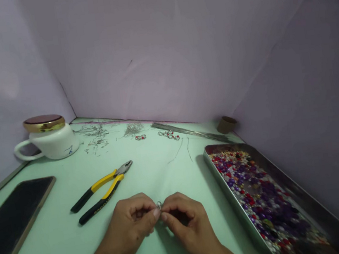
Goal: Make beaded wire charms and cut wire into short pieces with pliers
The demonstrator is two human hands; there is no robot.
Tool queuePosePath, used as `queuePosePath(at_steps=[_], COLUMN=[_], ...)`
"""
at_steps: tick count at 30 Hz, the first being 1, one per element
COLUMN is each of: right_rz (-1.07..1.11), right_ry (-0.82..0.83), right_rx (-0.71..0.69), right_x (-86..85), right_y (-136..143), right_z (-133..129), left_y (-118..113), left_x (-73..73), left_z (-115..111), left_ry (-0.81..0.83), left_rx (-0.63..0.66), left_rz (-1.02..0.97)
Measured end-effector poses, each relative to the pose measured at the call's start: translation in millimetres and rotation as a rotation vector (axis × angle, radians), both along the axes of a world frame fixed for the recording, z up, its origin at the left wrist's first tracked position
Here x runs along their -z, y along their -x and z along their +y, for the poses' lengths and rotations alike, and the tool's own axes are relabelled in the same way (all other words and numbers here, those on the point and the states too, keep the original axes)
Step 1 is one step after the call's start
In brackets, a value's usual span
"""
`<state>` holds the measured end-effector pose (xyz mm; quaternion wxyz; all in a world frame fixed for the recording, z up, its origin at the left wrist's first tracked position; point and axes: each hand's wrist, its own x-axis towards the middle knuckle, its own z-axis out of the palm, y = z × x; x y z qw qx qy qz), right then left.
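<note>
Looking down, we are seeing a pale green tabletop point(163, 173) spreading across the frame. A metal tray point(301, 203) is filling the lower right, holding red, purple, white and gold beads point(253, 191). A dark phone point(17, 226) is lying at the lower left, and above it a white mug point(54, 144) is carrying a gold-rimmed lid point(44, 123). Pliers point(113, 187) with yellow-and-black handles are resting open left of centre. At the bottom centre, we are keeping our left hand point(132, 223) and right hand point(188, 220) nearly together, thumbs and forefingers pinching narrowly, the other fingers curling. Beyond, a bundle of wires point(188, 130) is slanting toward a brown cup point(227, 125) at centre right. Wire scraps point(95, 130) are scattering at upper left, beside a tangled heap point(134, 128). Red-and-silver beaded pieces point(169, 135) are lying near the bundle. Between our fingertips we are holding a small silvery piece point(159, 205), partly hidden.
</note>
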<state>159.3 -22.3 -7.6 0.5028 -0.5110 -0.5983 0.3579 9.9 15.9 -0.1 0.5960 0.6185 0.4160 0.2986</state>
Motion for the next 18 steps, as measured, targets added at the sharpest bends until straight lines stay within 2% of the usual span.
queuePosePath(at_steps=[5, 10, 13, 18], right_rz=[0.007, 0.222, 0.334, 0.395], right_ry=[-0.036, 0.16, 0.245, 0.26], right_rx=[-0.032, 0.088, 0.046, 0.024], right_x=[-0.6, 3.5, 4.8, 6.8], right_y=[-0.8, -2.8, -2.4, 0.6], right_z=[-0.4, 2.2, 3.1, 3.6], left_y=[0.6, 2.9, 2.9, -1.8], left_x=[1.7, -1.6, -2.9, -2.0], left_z=[0.8, 1.5, 2.4, 1.6], left_ry=[0.053, 0.101, 0.087, 0.001], left_rx=[-0.038, -0.029, -0.012, 0.009], left_rz=[0.01, -0.004, 0.014, 0.085])
